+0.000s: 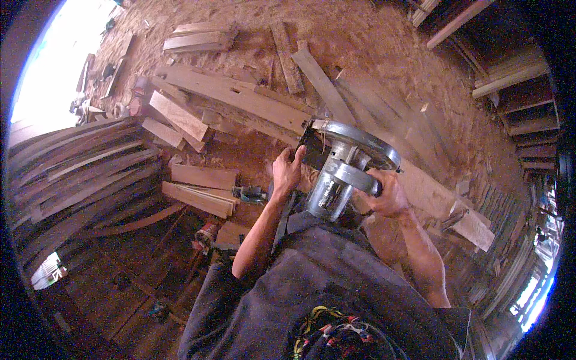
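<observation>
A circular saw with a silver motor body and a rounded metal blade guard is held in front of my torso. My right hand is wrapped around its rear handle. At the saw's left side, my left hand grips the edge of the dark base plate, thumb up along it. Under and beyond the saw lies a long wooden beam, and another long board runs off to the right. The blade itself is hidden by the guard.
Sawdust covers the ground. Short wood blocks and cut boards lie to the left, near a stack of curved planks. A second power tool rests by my left forearm. Timber racks stand at the far right.
</observation>
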The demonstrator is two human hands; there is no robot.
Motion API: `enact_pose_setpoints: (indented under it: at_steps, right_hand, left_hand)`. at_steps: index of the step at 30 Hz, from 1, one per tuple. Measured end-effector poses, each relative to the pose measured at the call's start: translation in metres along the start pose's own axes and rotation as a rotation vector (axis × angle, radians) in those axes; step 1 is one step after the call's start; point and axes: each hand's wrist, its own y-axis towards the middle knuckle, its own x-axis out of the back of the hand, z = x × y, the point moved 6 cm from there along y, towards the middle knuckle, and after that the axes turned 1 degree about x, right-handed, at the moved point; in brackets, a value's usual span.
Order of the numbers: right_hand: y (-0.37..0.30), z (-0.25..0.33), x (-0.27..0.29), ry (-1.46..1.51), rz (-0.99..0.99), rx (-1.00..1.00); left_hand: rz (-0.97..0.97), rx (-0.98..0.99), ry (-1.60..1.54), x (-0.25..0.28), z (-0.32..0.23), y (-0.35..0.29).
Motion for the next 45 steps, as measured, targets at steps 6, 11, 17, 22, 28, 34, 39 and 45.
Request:
enact_pose_setpoints:
  at_steps: [6,11,17,22,28,34,39,45]
  right_hand:
    - [0.002,0.01,0.005,0.019,0.009,-0.046]
    - [-0.002,0.006,0.003,-0.028,0.02,-0.042]
    - [-0.006,0.01,0.004,-0.123,-0.046,0.082]
    - [-0.009,-0.007,-0.004,-0.067,-0.052,0.042]
    - [-0.004,0.0,-0.003,-0.024,0.032,-0.023]
    - [-0.004,0.008,0.002,0.04,0.015,-0.015]
    - [-0.004,0.001,-0.001,0.036,0.045,-0.065]
    - [-0.004,-0.002,-0.003,0.005,0.053,-0.063]
  left_hand:
    - [-0.017,-0.022,0.061,0.004,-0.006,-0.004]
    - [0.005,0.019,0.091,0.007,-0.008,-0.006]
    - [-0.024,-0.005,0.116,0.007,-0.006,-0.006]
    - [-0.014,0.012,0.128,0.007,-0.01,-0.008]
    - [-0.024,0.019,0.086,0.002,0.016,-0.001]
    - [-0.031,0.045,0.048,0.005,-0.001,-0.011]
    - [-0.02,0.061,0.001,0.006,-0.005,-0.014]
    - [-0.021,0.077,0.011,0.008,-0.004,-0.015]
